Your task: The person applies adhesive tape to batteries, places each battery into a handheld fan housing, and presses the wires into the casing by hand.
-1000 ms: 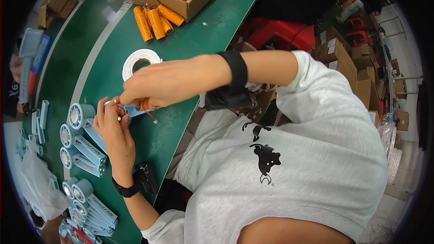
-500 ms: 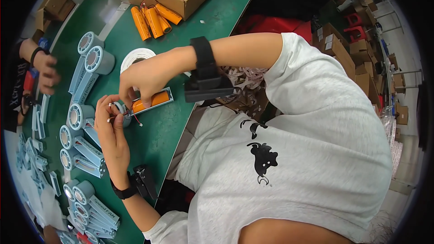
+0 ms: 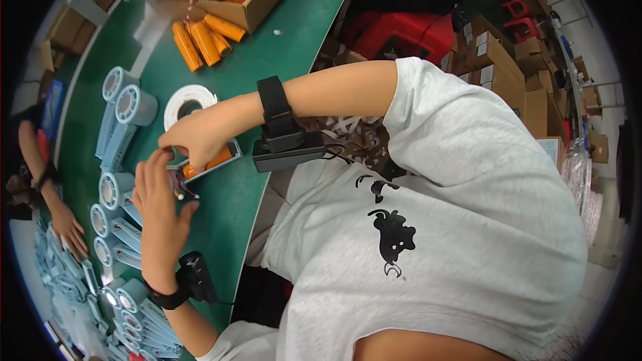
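Observation:
My right hand [image 3: 199, 132] is closed over an orange cylindrical battery pack [image 3: 219, 158], its thumb pressing on the pack. The battery lies in a light blue fan handle casing [image 3: 235, 150] above the green table [image 3: 224, 217]. Thin wires with small white connectors [image 3: 190, 195] hang out beside the casing's fan end, which the hands largely hide. My left hand [image 3: 159, 217] is raised at that end, thumb apart and fingers stretched out. Its fingertips come close to my right fingers; whether they touch is unclear. A roll of white tape [image 3: 175, 101] lies just beyond my right hand.
Light blue handheld fans [image 3: 136, 105] stand in rows along the left. Loose orange batteries [image 3: 204, 40] lie beside a cardboard box [image 3: 267, 3] of more batteries. Another person's hand [image 3: 65, 227] reaches over a heap of blue parts [image 3: 57, 274]. A red stool [image 3: 414, 33] stands behind the table.
My left hand has drawn off the wires and opened its fingers. My right hand and the casing sit slightly lower and further left. The other person's hand has moved down to the blue parts.

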Tool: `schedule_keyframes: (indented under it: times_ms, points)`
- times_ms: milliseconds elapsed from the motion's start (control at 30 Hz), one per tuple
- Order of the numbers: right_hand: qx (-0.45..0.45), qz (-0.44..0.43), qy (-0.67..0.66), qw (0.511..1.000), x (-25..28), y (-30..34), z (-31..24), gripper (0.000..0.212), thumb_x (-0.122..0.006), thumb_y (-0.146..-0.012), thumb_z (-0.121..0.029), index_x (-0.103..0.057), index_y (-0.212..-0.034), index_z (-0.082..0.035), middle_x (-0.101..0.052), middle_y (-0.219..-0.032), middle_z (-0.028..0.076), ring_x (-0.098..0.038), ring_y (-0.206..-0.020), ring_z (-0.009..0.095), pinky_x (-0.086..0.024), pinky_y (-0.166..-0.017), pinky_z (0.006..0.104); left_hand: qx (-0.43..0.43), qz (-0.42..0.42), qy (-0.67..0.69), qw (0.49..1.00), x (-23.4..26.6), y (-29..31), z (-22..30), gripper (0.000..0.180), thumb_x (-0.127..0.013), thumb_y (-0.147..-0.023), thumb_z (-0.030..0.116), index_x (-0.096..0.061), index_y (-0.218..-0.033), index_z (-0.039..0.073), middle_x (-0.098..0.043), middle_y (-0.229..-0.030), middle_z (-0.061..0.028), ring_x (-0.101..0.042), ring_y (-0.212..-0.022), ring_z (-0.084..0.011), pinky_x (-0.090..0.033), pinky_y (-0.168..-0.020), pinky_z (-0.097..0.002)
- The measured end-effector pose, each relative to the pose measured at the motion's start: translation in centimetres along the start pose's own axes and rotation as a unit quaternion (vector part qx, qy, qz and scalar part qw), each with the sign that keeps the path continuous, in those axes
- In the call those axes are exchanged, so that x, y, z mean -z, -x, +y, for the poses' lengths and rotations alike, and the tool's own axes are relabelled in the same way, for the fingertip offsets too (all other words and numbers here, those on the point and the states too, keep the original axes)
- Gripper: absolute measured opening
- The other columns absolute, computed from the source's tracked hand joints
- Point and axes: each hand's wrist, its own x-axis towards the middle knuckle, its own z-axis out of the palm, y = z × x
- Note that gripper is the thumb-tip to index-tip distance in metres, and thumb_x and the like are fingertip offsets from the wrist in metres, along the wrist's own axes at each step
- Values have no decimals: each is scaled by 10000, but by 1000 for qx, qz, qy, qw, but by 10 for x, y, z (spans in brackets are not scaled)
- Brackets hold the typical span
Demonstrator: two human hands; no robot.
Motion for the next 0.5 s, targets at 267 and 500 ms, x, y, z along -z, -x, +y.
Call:
schedule_keyframes:
  times_ms: [267,500]
  points:
    - [117,384,-223,888,46,88,12,239,-618,-741,-17,-571,-975,-14,-581,-791,50,-556,-682,72,-450,-623,228,61,-64,-164,982,80,-21,10,447,-682,-586,-12,-545,-1011,8,-546,-933,-111,-529,-848,-263,-430,-703,-298]
    - [-64,365,-82,925,35,113,20,120,-568,-772,-36,-579,-889,-14,-586,-806,104,-567,-684,131,-451,-611,228,252,37,-252,934,124,-98,-231,494,-725,-659,257,-565,-1012,-49,-632,-829,-153,-600,-700,-277,-457,-653,-339]
